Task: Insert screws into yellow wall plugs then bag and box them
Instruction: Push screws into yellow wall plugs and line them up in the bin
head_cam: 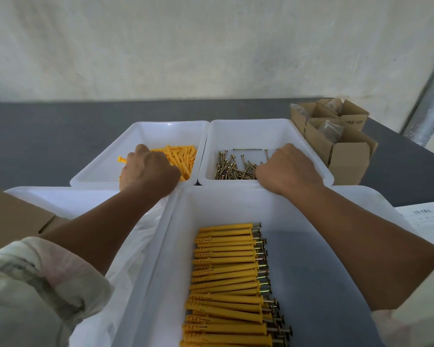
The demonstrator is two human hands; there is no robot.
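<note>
Dark grey tabletop (35, 136) carries everything within my reach. Closest to me, the big white tray (236, 194) holds the finished plugs (228, 271). They lie side by side with the screw heads all to the right, which I think makes counting and bagging quicker. To its left lies clear plastic (135, 246), probably the bags, kept handy for that step.

Past the tray's far rim, my left hand (148, 171) dips into the bin of loose yellow plugs (183, 156). My right hand (286, 169) is down among the screws (233, 169) in the neighbouring bin. One part for each hand, so the two can meet in the middle. Both sets of fingers curl under, hidden behind my knuckles, and I cannot tell whether either has caught anything.

Farther right, open cardboard boxes (346, 156) wait with clear bags showing inside, near the pale wall (211, 46).
</note>
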